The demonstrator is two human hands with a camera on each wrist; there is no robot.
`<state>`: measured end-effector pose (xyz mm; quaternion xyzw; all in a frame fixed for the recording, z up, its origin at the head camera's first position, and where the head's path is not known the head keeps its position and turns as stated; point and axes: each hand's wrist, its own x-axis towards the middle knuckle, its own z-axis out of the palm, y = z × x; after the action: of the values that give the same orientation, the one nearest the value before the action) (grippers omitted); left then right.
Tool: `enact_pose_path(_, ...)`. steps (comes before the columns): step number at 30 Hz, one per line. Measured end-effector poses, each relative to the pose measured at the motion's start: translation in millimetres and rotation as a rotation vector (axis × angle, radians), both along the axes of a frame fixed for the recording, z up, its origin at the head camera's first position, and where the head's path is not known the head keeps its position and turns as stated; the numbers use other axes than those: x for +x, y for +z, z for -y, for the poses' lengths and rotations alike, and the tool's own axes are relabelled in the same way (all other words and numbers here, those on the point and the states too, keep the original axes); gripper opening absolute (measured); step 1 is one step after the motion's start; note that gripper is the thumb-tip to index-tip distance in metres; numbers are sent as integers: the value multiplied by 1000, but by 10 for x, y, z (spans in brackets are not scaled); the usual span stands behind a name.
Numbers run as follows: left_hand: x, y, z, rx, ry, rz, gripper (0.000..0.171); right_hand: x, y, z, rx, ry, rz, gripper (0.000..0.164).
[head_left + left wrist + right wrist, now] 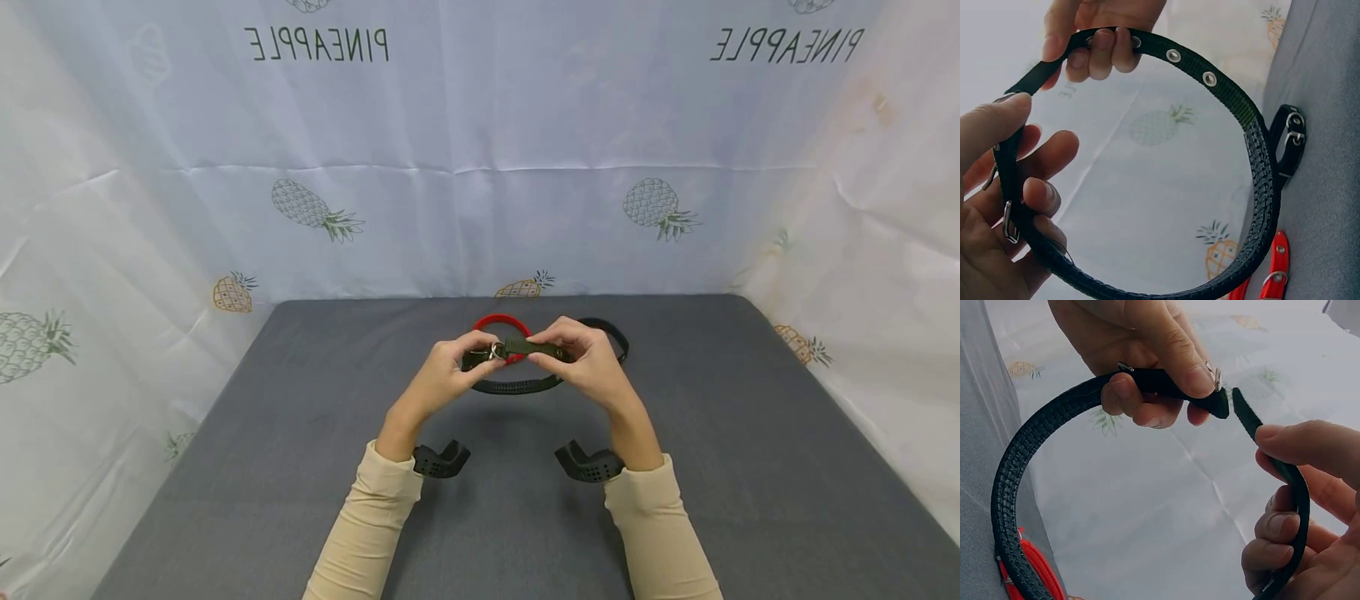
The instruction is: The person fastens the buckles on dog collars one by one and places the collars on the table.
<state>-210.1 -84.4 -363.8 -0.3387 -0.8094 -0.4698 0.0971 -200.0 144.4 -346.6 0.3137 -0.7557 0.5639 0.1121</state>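
Both hands hold a dark green pet collar [513,387] that forms a nearly closed loop, with metal eyelets along the strap and a padded black inner band [1266,187]. My left hand [442,375] pinches the buckle end, with thumb on top and fingers beneath. The metal buckle [1010,222] shows beside those fingers in the left wrist view. Thumb and fingers of my right hand [588,367] grip the eyelet end of the strap. In the right wrist view the strap's tip [1242,407] stands close to the buckle end, with a narrow gap showing between them.
Behind the hands, a red collar [501,319] and a black buckled collar [619,337] lie on the grey tabletop [337,500]. A white pineapple-print curtain [480,233] encloses the table's back and sides. Each wrist carries a black camera mount [442,461].
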Motion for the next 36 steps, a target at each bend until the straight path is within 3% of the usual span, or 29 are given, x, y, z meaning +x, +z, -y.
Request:
enact_pose_path(16,19,17,-1,-92,-16,-37,18,32,23,31,111,-53,20,18)
enact_pose_path(24,16,4,-16,-127,-25,-92,16,28,17,69,191,-98,-30,16)
enact_pose_path(36,-2,-48,-44,-115,-55,-115,18,5,-44,114,192,-60,-13,16)
